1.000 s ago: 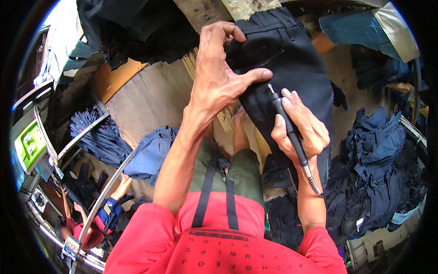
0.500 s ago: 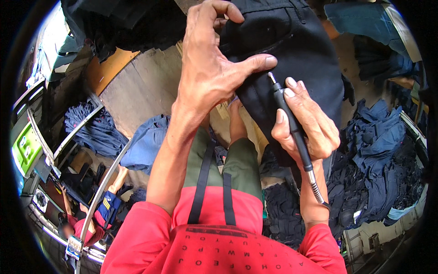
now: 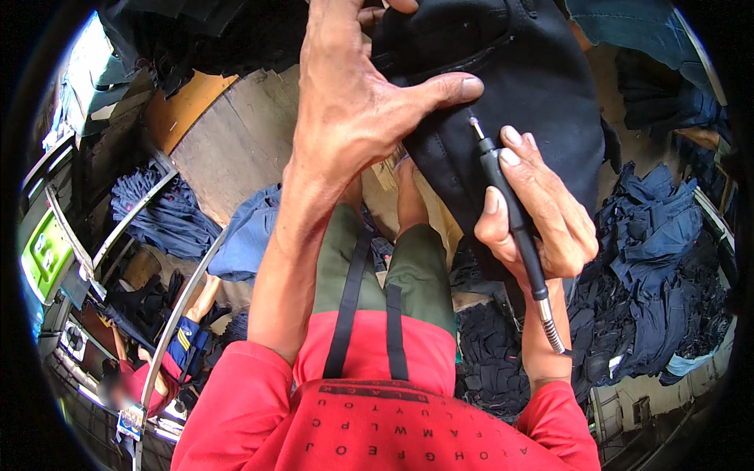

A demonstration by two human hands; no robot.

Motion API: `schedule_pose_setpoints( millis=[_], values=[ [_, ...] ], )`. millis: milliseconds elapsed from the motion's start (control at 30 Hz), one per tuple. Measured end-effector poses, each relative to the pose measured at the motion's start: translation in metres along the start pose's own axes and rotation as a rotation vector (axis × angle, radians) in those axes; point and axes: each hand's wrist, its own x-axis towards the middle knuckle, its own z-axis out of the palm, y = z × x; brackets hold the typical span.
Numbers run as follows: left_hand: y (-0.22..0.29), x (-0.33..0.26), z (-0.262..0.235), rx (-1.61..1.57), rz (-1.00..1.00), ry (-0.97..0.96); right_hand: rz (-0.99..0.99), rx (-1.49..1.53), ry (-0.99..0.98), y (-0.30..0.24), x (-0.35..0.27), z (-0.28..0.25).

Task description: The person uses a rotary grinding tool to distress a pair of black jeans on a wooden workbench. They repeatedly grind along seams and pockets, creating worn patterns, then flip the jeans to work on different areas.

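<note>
My right hand [image 3: 550, 212] is closed round a slim black rotary tool handpiece [image 3: 515, 212] with a spring-guarded flexible shaft at its lower end. Its thin metal tip lies at the surface of a pair of black trousers [image 3: 542, 102], near a seam. My left hand [image 3: 353, 110] holds the trousers along their left side. Its thumb stretches across the fabric, just above the tool tip, while the bent fingers lie at the upper edge, partly out of view. What supports the trousers from behind is hidden.
Dark garments [image 3: 652, 228] are heaped at the right, and a blue bundle [image 3: 165, 212] lies at the left. More dark cloth [image 3: 212, 47] hangs at the far left. A curved metal rail [image 3: 184, 302] runs along the left, with another person [image 3: 157, 377] beyond it.
Both hands shift slightly: the left hand a little up and left, the right hand slightly rightward with the handpiece. The trousers also shift a little in view. Both holds stay the same.
</note>
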Motion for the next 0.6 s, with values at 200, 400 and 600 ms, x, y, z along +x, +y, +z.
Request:
schedule_pose_setpoints(
  millis=[200, 400, 600],
  values=[
    [0.006, -0.004, 0.003, -0.081, -0.054, -0.012, 0.017, 0.008, -0.002, 0.001, -0.004, -0.003],
    [-0.018, 0.0, -0.002, 0.017, 0.015, -0.013, 0.035, 0.012, -0.012, 0.002, -0.01, -0.008],
    [-0.006, 0.0, 0.001, 0.008, -0.011, -0.014, 0.041, 0.031, -0.017, 0.002, -0.013, -0.01]
  ],
)
